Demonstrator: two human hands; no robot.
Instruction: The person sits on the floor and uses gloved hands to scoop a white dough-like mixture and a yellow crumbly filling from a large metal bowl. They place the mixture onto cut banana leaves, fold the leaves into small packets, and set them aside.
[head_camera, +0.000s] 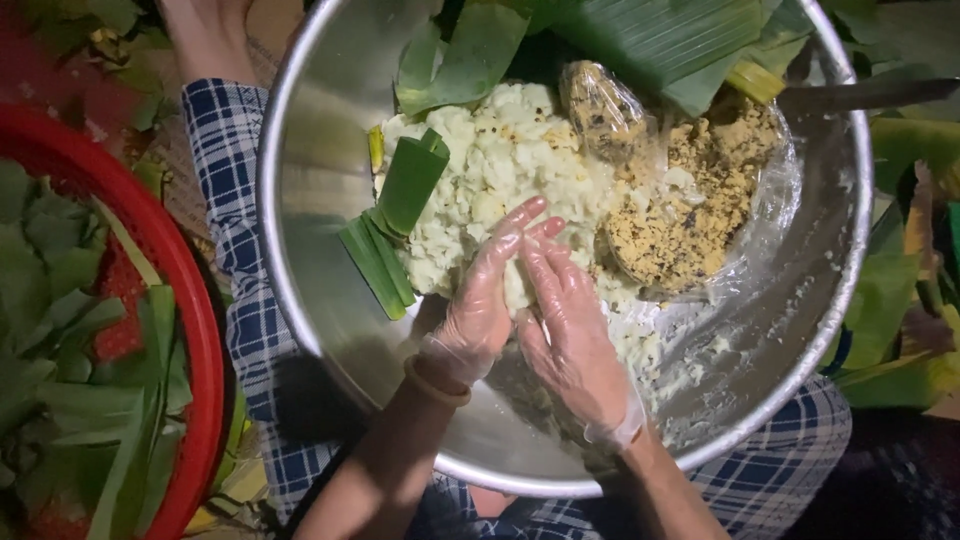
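Here both hands sit together inside the steel bowl (330, 330), gloved in thin clear plastic, cupped around a lump (517, 290) of the white crumbly dough. The left hand (485, 300) curls in from the left side of the lump, fingers pointing up and right; the right hand (570, 335) presses in from the right, fingers pointing up and left, so the fingertips nearly meet over the top. Both are closed loosely on the lump, pressing it, not clenched tight and not free. The lump lies at the near edge of the white mass (490, 170), which spreads away from the hands toward the far side of the bowl, directly ahead of the fingertips. The yellow-brown filling (690, 220), on clear plastic film, lies ahead and to the right, nearer the right hand. A small film-wrapped ball (603, 110) sits beyond it, touching the white mass. Folded green leaf strips (395, 230) lie on the left of the mass, long axis running from lower left to upper right, nearer the left hand. Wider banana leaves (640, 40) cover the far rim. A bangle (435, 383) shows on the left wrist. The bowl rests on the person's lap, on blue checked cloth (235, 240). A red basket (190, 310) of leaves stands well off to the left, outside the bowl. A dark handle (870, 95) crosses the right rim.
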